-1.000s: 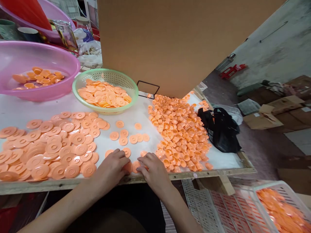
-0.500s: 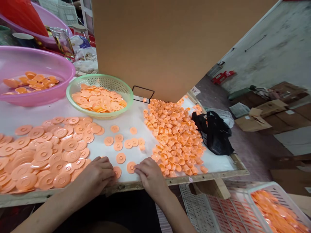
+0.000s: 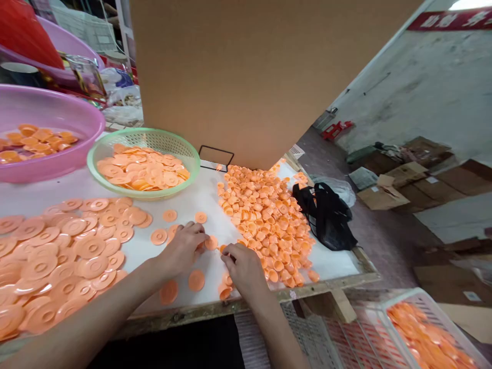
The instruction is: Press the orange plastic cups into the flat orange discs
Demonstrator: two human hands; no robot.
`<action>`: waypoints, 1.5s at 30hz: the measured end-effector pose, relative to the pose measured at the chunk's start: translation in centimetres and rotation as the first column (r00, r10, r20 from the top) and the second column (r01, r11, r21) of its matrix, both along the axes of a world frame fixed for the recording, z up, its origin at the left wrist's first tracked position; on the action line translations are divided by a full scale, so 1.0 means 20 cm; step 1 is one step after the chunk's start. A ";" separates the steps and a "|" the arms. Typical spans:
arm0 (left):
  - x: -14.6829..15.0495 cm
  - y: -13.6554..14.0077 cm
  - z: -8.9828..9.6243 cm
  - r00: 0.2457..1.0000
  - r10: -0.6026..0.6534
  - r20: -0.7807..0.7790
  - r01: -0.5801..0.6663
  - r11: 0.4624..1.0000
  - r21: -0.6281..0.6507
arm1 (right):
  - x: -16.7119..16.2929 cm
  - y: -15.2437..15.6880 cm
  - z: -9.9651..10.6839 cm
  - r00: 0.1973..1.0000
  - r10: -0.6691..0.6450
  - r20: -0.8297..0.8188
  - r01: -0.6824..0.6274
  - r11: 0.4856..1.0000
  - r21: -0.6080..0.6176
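My left hand (image 3: 186,247) reaches over the white tabletop, fingers bent down beside a flat orange plastic disc (image 3: 211,242). What its fingertips hold, if anything, is hidden. My right hand (image 3: 243,266) is to the right of it, thumb and forefinger pinched together at a small orange piece (image 3: 222,248) whose shape is unclear. Under the right hand, small orange plastic cups (image 3: 225,290) lie by the table's front edge. Two plain-looking discs, one of them the nearer disc (image 3: 169,292), lie below my left hand. A heap of small cups (image 3: 269,220) spreads to the right.
Many ringed discs (image 3: 69,251) cover the table's left. Behind them stand a green basket (image 3: 144,193) of discs and a pink basin (image 3: 49,166) with orange pieces. A large cardboard sheet (image 3: 238,82) rises at the back. A black bag (image 3: 326,215) lies right; a white crate (image 3: 413,302) stands below.
My left hand has moved forward and right, away from the front edge, and my right hand slightly forward. Small cups now lie near the edge by my right hand. The view has swung right.
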State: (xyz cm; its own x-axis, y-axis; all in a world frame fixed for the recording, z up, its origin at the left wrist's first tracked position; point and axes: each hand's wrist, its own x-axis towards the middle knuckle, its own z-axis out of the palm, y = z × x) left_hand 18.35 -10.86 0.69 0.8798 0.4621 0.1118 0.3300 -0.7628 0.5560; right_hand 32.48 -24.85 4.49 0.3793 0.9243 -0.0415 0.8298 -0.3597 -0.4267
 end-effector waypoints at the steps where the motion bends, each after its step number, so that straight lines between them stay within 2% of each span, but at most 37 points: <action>1: -0.04 0.00 -0.01 1.000 0.014 0.007 -0.014 1.000 -0.006 | 0.01 -0.02 0.01 0.999 0.031 0.025 -0.031 0.999 -0.022; 3: -0.09 0.00 -0.01 0.998 0.054 0.016 -0.054 0.999 -0.003 | 0.03 -0.05 0.02 0.998 0.054 0.012 -0.054 0.998 -0.033; 5: -0.10 0.00 0.00 0.997 0.074 0.011 -0.074 0.997 0.002 | 0.04 -0.04 0.02 1.000 0.012 -0.018 -0.011 1.000 0.008; 8: -0.03 -0.02 0.03 0.997 0.078 -0.015 -0.078 0.997 0.000 | 0.06 0.00 0.02 0.999 -0.043 0.030 0.042 0.999 0.013; 11: 0.05 -0.04 0.03 0.995 0.093 -0.026 -0.094 0.995 -0.021 | 0.07 0.05 0.00 0.999 -0.002 0.046 0.004 0.999 -0.047; 14: 0.08 -0.05 0.01 0.992 0.119 -0.034 -0.121 0.989 -0.081 | 0.09 0.11 -0.03 0.986 -0.099 -0.132 0.100 0.995 0.001; 17: 0.10 -0.04 -0.02 0.985 0.155 -0.072 -0.163 0.979 -0.120 | 0.11 0.20 -0.07 0.924 -0.191 -0.331 0.205 0.979 0.009; 19: 0.11 -0.04 -0.02 0.981 0.170 -0.095 -0.181 0.977 -0.117 | 0.10 0.26 -0.09 0.917 -0.171 -0.359 0.180 0.984 -0.007; 22: 0.11 -0.03 0.00 0.981 0.162 -0.107 -0.174 0.978 -0.114 | 0.09 0.31 -0.10 0.941 -0.120 -0.318 0.122 0.992 -0.013; 24: 0.11 -0.02 0.02 0.984 0.144 -0.106 -0.159 0.975 -0.153 | 0.08 0.32 -0.10 0.946 -0.102 -0.307 0.104 0.995 -0.011; 26: 0.11 0.00 0.04 0.986 0.134 -0.102 -0.156 0.955 -0.251 | 0.07 0.31 -0.10 0.946 -0.090 -0.310 0.094 0.996 -0.002; 30: 0.14 0.04 0.09 0.973 0.183 -0.138 -0.227 0.847 -0.480 | 0.08 0.30 -0.10 0.957 -0.084 -0.279 0.089 0.996 0.006; 32: 0.17 0.05 0.10 0.957 0.217 -0.195 -0.286 0.823 -0.490 | 0.09 0.31 -0.10 0.960 -0.080 -0.267 0.081 0.997 -0.006; 35: 0.20 0.05 0.10 0.949 0.218 -0.229 -0.305 0.819 -0.485 | 0.11 0.32 -0.11 0.962 -0.066 -0.263 0.058 0.998 -0.036; 43: 0.17 0.00 0.07 0.969 0.228 -0.095 -0.239 0.765 -0.598 | 0.04 0.27 -0.13 0.979 -0.137 -0.151 0.134 0.990 -0.032; 45: 0.17 -0.02 0.07 0.966 0.239 -0.100 -0.248 0.747 -0.617 | 0.04 0.28 -0.12 0.984 -0.110 -0.138 0.107 0.994 -0.025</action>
State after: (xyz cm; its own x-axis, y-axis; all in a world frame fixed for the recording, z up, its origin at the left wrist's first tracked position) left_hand 21.77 -11.32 2.03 0.7271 0.6243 -0.2856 0.4674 -0.1455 0.8720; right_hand 33.30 -19.33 2.05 0.4666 0.8768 -0.1162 0.7187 -0.4525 -0.5279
